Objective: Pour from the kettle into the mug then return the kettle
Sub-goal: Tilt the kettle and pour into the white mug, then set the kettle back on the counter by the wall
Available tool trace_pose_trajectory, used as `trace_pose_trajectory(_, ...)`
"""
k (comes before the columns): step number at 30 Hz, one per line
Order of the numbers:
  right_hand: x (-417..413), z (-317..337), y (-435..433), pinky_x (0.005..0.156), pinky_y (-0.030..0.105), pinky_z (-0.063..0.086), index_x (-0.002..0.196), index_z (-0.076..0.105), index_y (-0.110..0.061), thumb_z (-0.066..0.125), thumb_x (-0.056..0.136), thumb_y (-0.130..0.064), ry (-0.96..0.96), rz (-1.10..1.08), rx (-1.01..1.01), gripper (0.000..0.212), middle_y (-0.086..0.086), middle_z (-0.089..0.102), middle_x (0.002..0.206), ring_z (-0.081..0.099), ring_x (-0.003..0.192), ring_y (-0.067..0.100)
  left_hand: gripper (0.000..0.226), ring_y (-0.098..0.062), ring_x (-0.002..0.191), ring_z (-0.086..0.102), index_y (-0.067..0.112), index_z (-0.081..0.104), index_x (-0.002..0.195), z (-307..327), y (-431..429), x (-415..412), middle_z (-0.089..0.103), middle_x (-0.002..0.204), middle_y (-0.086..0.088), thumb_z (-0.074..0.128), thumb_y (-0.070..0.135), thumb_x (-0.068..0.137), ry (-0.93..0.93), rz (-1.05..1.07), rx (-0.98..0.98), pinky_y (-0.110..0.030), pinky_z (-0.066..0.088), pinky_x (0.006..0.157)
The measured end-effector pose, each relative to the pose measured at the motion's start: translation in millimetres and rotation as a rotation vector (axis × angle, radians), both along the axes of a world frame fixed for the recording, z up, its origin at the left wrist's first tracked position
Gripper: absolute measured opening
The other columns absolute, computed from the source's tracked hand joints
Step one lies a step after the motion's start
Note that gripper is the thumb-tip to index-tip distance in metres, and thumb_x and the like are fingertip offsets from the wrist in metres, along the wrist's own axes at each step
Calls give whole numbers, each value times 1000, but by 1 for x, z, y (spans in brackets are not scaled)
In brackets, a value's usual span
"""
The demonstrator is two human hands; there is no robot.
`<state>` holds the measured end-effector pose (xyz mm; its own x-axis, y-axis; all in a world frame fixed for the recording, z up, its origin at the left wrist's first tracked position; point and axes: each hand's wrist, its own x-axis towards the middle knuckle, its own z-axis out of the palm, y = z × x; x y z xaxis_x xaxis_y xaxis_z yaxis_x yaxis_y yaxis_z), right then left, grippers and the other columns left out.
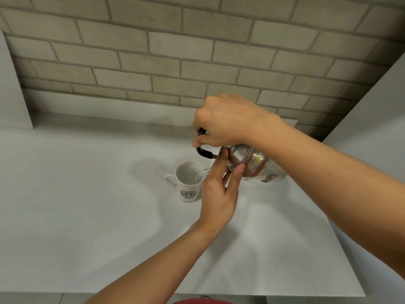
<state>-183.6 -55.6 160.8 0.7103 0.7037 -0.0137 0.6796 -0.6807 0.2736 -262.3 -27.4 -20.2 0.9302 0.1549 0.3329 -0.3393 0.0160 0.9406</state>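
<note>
A shiny steel kettle (pixel 252 164) with a black handle is tilted to the left above the white counter (pixel 87 205). My right hand (pixel 228 121) is shut on its handle from above. My left hand (pixel 219 189) has its fingers spread and pressed against the kettle's lid. A white mug (pixel 188 183) with a green round logo stands upright just left of the kettle, its handle pointing left. A thin stream of water runs from the kettle's spout into the mug, which holds a little water.
A grey brick wall (pixel 175 51) rises behind the counter. White panels stand at the far left (pixel 11 88) and at the right (pixel 372 128). The counter's front edge (pixel 197 294) runs along the bottom of the view.
</note>
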Motion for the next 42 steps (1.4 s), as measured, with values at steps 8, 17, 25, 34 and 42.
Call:
trace_pose_trajectory(8,2,-1,-9,49,27,28,89,73,-18,66,92,-58,7,-21,52,40,-7,41,62,56,66,31,57,-23,96,66,20,48,152,1,7,-1,72,107,-4,57,47,102,11,26,153,-28,52,85)
trace_pose_trajectory(17,-3,-8,-42,68,43,56,101,79,-28,62,92,-63,47,-40,256,40,-3,73,81,65,80,22,59,8,140,45,21,41,157,1,14,-2,48,157,14,58,43,105,-19,-25,357,-11,36,111)
trace_pose_trajectory(25,-9,-26,-76,72,41,55,106,80,-22,56,92,-65,-14,-33,480,51,-3,78,85,68,74,17,65,-6,153,31,22,36,160,7,26,-2,38,166,5,54,50,104,-9,-99,578,-15,26,121)
trace_pose_trajectory(34,-24,-64,-116,76,35,58,102,83,-20,74,91,-48,-79,-133,928,32,-10,80,92,74,83,7,23,-9,94,61,25,49,104,13,42,12,58,105,5,63,43,101,-61,80,398,-26,55,72)
trace_pose_trajectory(42,-28,-84,-138,77,32,60,102,83,-18,78,89,-42,-74,-197,1084,28,-11,80,91,74,84,3,50,-10,120,63,53,29,156,39,37,42,55,142,12,45,47,109,-54,-139,611,-36,52,100)
